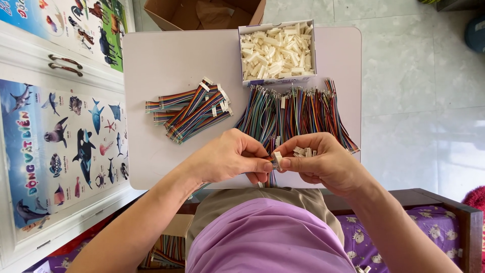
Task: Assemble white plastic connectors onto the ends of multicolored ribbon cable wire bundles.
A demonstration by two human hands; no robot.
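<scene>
Wires in many colours, bundled flat as a short ribbon cable (273, 169), are pinched between both hands at the near edge of the small white table (161, 60). The left hand (230, 156) closes thumb and forefinger on the cable's upper end, and the right hand (323, 162) meets it there, thumb and forefinger closed on a small white connector housing (277, 157) at the cable's tip. A few more white housings (303, 151) lie cupped in the right palm. The cable's long axis runs near to far, its free end hanging down toward the person's lap, its tip pointing away toward the far side; how the tip sits in the housing is too small to tell.

Just beyond the hands lies a wide fan of loose coloured wires (298, 111), bare metal ends pointing far, spreading to the table's right edge. To the left of it rests a crossed pile of finished ribbon cables (192, 111) with white ends. At the far edge stands an open box of white housings (277, 50). Bare table surface shows on the left and near-left. A brown cardboard carton (202, 12) sits on the tiled floor past the table, and a white cabinet with animal posters (55, 141) runs along the left.
</scene>
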